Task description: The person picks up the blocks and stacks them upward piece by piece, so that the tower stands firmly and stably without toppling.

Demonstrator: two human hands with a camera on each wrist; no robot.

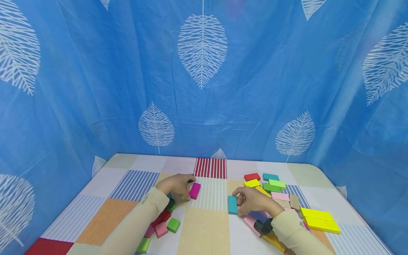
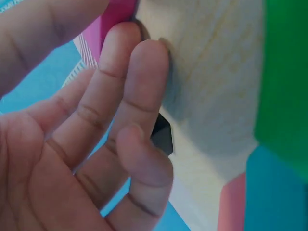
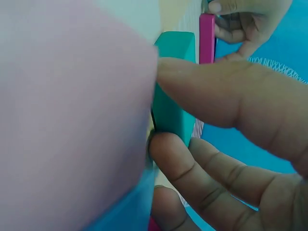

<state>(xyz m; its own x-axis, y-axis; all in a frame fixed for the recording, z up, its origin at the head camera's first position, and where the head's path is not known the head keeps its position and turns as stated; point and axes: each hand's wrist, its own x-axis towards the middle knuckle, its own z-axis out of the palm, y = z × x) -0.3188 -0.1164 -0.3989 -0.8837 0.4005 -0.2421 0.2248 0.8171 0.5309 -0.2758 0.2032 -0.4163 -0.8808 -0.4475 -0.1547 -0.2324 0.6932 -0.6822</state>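
Observation:
On the patchwork cloth, my left hand (image 1: pixel 176 185) pinches a magenta rectangular block (image 1: pixel 195 191) between thumb and fingertips. In the left wrist view only part of this magenta block (image 2: pixel 114 18) shows, and the other fingers are bent beside it. Farther right, my right hand (image 1: pixel 255 202) holds a teal rectangular block (image 1: pixel 232 205) by its right side. Thumb and a fingertip touch the teal block (image 3: pixel 174 108) in the right wrist view, where a large blurred pink block (image 3: pixel 72 115) covers the left half. A gap of striped and cream cloth separates the two held blocks.
Under the left forearm lie loose blocks, among them a green one (image 1: pixel 173 225) and a pink one (image 1: pixel 161 229). Around the right hand spreads a larger group, with a red block (image 1: pixel 252 176) at the back and yellow blocks (image 1: pixel 320 220) at the right. A blue curtain (image 1: pixel 204 117) hangs behind the table.

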